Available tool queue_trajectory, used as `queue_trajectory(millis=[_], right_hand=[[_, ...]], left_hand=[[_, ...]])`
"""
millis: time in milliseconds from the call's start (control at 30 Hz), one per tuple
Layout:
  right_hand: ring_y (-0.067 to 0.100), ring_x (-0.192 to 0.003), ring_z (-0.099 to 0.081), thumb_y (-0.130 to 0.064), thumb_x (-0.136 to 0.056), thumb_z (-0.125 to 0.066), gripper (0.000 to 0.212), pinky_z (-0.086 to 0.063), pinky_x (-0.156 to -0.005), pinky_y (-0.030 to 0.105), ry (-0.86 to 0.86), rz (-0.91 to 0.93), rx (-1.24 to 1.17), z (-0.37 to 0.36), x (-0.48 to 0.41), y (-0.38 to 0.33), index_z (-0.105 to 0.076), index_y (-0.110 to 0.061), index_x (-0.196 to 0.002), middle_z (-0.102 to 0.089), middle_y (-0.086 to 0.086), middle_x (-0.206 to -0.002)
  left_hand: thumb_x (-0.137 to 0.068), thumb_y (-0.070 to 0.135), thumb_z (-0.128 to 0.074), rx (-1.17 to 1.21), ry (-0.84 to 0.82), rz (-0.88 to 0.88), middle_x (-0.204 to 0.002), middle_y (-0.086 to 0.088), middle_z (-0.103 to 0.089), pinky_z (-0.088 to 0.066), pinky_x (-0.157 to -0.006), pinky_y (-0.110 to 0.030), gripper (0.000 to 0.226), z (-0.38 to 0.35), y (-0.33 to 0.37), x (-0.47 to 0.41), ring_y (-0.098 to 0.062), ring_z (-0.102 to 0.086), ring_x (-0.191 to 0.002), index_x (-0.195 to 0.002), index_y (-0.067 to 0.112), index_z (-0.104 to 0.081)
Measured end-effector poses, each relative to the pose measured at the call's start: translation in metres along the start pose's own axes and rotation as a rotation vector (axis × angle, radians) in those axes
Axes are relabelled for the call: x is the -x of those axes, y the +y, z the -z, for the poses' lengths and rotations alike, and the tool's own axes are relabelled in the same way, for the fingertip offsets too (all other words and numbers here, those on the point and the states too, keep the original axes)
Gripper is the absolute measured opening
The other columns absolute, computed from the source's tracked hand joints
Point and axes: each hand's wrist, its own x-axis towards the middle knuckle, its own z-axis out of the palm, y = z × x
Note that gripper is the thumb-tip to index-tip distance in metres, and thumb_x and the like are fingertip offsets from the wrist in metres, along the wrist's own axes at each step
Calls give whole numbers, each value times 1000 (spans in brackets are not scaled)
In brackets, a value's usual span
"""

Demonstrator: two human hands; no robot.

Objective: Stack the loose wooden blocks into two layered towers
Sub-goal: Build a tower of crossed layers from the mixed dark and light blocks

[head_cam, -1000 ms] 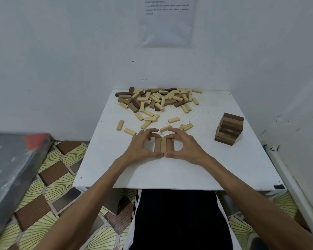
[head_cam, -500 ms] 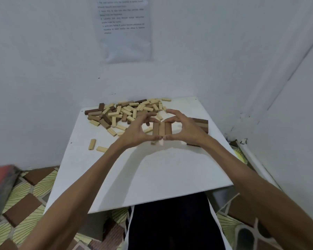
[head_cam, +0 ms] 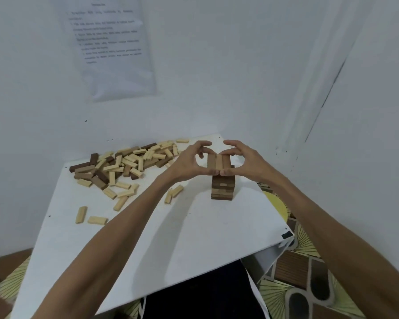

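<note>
A row of three wooden blocks (head_cam: 218, 161), side by side, is pinched between both my hands, with thumbs at its near end and fingers at its far end. My left hand (head_cam: 187, 164) holds its left side and my right hand (head_cam: 247, 163) holds its right side. The row sits just on or above the top of a short layered tower (head_cam: 222, 188) of dark and light blocks on the white table (head_cam: 194, 238). A heap of loose light and dark blocks (head_cam: 124, 164) lies at the table's far left.
A few single light blocks (head_cam: 97, 220) lie scattered nearer the left edge and beside the tower (head_cam: 173, 193). White walls close in behind and to the right, with a printed sheet (head_cam: 111, 47) taped up. Patterned floor tiles (head_cam: 297, 284) show beyond the table's right edge.
Both hands lifted the three-block row off the table and carried it right and away, onto the tower's top. The view has swung to the right.
</note>
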Motion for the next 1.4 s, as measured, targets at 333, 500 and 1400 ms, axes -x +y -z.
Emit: queue_trajectory(millis=[333,500,1400], right_hand=[[3,-132,-50,-34,-71,-95,92,-34,-113,35,-4,-44,-13,-2,7,23,-44,-37,-147,-68,-23,-125],[4,-133,-51,-35,-71,-94,92,-34,-111,34,-4,-41,-20,-6,8,26,-43,-35,-148,-68,-22,-126],[10,-136,-44,-40,-69,-95,115,-34,-108,31,-107,-65,21,1,14,37,-23,-36,-159,-48,-19,-149]], left_hand=[[-59,61,-84,-21,-43,26,-119,27,-66,-45,-100,-39,94,-21,-9,-8,-7,-52,-107,-140,36,-43],[-59,62,-84,-24,-49,33,-119,28,-66,-44,-100,-38,95,-23,-11,-7,-7,-52,-108,-141,36,-43],[-60,54,-91,19,-123,75,-138,25,-56,-37,-96,-23,108,-19,-24,1,-3,-47,-128,-151,31,-35]])
